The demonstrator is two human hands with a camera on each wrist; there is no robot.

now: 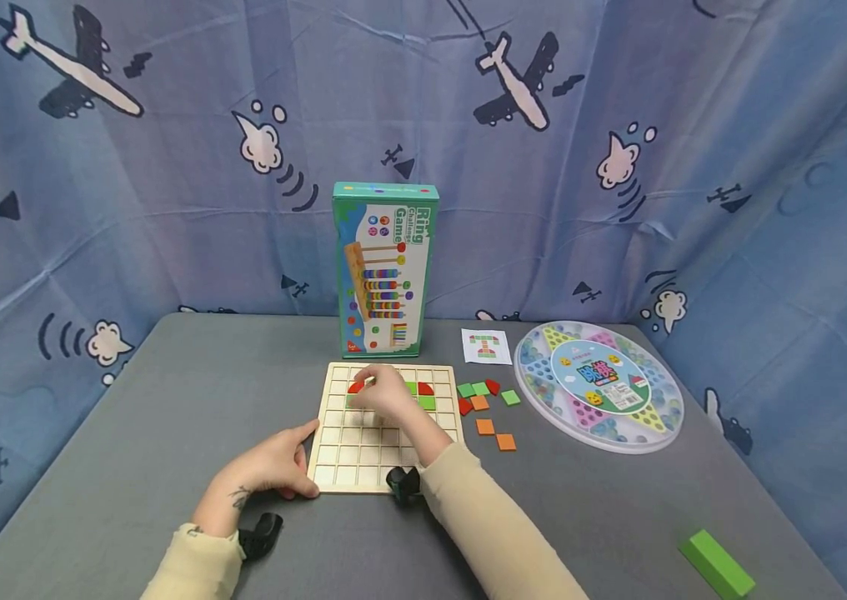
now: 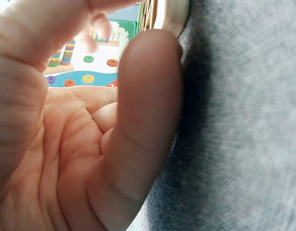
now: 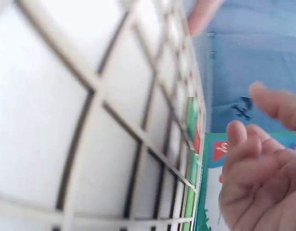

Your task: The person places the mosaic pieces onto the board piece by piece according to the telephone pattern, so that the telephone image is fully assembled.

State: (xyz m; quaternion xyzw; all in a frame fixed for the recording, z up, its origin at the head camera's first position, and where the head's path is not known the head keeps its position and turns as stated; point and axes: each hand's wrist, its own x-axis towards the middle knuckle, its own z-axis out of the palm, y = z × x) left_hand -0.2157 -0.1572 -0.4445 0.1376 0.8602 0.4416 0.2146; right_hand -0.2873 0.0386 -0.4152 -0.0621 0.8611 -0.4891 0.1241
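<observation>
A pale wooden grid board (image 1: 356,457) lies on the grey table. My left hand (image 1: 266,462) touches its left edge, with thumb and index finger spread apart near the front corner; in the left wrist view a finger (image 2: 150,106) meets the board's side. My right hand (image 1: 386,393) is above the board's far rows, thumb and fingers apart in the right wrist view, with nothing visible between them. Red pieces (image 1: 426,389) and green squares (image 1: 427,403) lie in the far cells. My right hand hides some of those cells.
Loose orange squares (image 1: 506,442), green squares (image 1: 510,397) and red pieces (image 1: 493,387) lie right of the board. Beyond them are a pattern card (image 1: 487,347) and a round game board (image 1: 596,387). A green game box (image 1: 386,271) stands behind; a green block (image 1: 717,564) lies front right.
</observation>
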